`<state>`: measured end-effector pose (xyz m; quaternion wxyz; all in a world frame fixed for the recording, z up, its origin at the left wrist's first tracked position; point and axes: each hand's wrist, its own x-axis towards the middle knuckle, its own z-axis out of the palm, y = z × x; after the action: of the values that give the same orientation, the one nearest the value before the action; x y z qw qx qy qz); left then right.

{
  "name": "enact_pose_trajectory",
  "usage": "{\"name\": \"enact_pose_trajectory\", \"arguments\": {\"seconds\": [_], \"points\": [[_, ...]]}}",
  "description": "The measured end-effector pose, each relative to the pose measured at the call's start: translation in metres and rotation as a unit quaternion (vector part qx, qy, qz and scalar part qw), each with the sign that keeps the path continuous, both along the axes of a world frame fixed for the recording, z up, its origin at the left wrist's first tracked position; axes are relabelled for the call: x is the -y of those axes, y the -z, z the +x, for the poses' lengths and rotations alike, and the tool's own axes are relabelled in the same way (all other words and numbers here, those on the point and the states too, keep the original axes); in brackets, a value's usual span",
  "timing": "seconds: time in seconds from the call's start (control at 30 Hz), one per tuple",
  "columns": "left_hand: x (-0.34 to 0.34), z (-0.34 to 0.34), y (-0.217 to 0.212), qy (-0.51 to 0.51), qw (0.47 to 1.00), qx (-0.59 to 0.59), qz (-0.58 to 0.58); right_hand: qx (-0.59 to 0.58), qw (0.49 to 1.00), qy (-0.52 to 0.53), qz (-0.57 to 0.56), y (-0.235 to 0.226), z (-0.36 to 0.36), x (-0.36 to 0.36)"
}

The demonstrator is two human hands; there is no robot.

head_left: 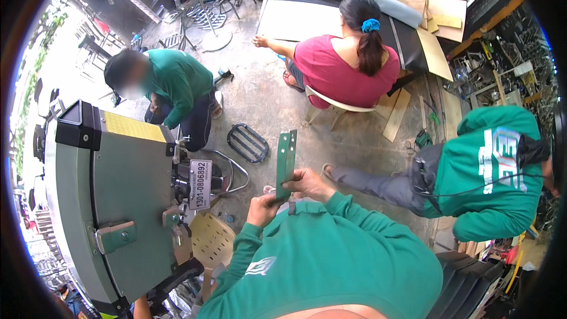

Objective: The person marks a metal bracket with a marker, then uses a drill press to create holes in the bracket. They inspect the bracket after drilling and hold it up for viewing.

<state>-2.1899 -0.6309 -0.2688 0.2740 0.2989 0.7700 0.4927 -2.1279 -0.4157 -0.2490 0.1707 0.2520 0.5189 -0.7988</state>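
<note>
Right now both hands pinch green metal bracket (286,164) upright, L hand (261,207) low, R hand (307,183) mid; loose grip could drop it toward grey-green box (112,201) alongside.

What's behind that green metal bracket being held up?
Behind the green bracket, held by the left hand and right hand, lies bare concrete floor and, off to its left, a black metal rack. The strip of floor directly behind it is covered.
</note>
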Motion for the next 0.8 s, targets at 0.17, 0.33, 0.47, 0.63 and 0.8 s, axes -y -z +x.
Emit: {"name": "enact_pose_trajectory", "arguments": {"seconds": [0.17,0.33,0.47,0.63,0.8], "points": [[0.021,-0.011,-0.004,-0.069,0.996,0.034,-0.038,-0.013,0.997,-0.070,0.015,0.001,-0.034,0.013],[0.033,-0.038,-0.004,-0.114,0.992,0.015,-0.056,-0.082,0.992,-0.089,-0.029,0.016,-0.084,0.028],[0.036,-0.066,-0.009,-0.167,0.979,0.069,-0.092,-0.100,0.988,-0.102,-0.056,0.029,-0.124,0.034],[0.020,-0.111,-0.024,-0.215,0.956,0.163,-0.118,-0.100,0.985,-0.124,-0.062,0.041,-0.179,0.025],[-0.026,-0.171,-0.016,-0.246,0.941,0.179,-0.145,-0.079,0.981,-0.176,-0.035,0.042,-0.255,-0.018]]}}
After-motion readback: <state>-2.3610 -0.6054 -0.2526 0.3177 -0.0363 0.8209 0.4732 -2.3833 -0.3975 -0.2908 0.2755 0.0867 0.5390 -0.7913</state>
